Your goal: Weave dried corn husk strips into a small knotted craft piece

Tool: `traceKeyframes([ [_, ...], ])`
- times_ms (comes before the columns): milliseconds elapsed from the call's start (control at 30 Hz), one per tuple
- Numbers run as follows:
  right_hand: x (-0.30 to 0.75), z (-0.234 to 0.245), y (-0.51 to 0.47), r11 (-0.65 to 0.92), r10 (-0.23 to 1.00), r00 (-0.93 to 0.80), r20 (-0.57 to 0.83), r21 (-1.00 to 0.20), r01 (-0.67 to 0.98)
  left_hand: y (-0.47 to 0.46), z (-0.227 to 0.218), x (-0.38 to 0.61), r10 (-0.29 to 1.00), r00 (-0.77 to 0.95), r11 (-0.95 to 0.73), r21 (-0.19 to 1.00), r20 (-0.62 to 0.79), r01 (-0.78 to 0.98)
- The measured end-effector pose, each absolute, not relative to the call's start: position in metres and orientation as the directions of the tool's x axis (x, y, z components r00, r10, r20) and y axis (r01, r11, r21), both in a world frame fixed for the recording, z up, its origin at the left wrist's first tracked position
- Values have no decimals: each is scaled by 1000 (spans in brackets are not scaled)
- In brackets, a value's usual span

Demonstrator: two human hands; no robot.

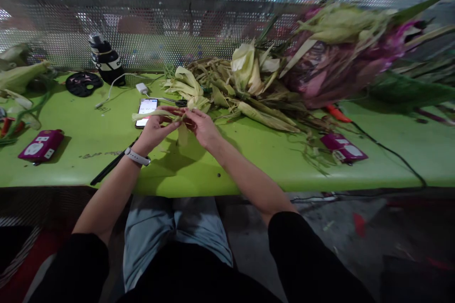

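Both hands meet over the green table, a little above its surface. My left hand, with a white watch on the wrist, grips a pale green corn husk strip that sticks out to the left. My right hand pinches the same husk from the right, and a short piece hangs down between the hands. A pile of corn husks lies just behind the hands. A phone with a lit screen rests right behind my left hand.
A purple bag stuffed with husks stands at the back right. Two magenta devices lie left and right, the right one with a black cable. A black bottle and round lid sit back left. Perforated metal screen behind.
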State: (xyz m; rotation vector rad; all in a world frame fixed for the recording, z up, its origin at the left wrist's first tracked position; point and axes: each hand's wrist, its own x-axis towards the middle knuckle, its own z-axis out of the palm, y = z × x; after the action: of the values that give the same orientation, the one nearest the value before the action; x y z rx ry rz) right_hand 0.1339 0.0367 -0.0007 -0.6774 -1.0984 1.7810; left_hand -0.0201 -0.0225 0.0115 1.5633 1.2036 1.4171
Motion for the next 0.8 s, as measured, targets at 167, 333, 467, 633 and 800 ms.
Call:
traceKeyframes([
  [167, 137, 0, 40, -146, 931, -364, 27, -886, -440, -24, 13, -20, 976, -118, -148, 955, 183, 258],
  [333, 137, 0, 37, -194, 882, -471, -1, -912, -361, -23, 13, -22, 966, -95, -216, 954, 239, 207],
  [467, 139, 5, 35, -297, 843, -511, -169, -938, -179, -21, 9, -22, 957, -81, -255, 943, 277, 215],
  [633, 137, 5, 36, -325, 826, -532, -186, -928, -180, -22, 7, -19, 950, 9, -302, 914, 311, 273],
  [800, 136, 0, 40, -426, 788, -577, -214, -866, -260, -22, 5, -18, 941, 8, -320, 883, 338, 345],
])
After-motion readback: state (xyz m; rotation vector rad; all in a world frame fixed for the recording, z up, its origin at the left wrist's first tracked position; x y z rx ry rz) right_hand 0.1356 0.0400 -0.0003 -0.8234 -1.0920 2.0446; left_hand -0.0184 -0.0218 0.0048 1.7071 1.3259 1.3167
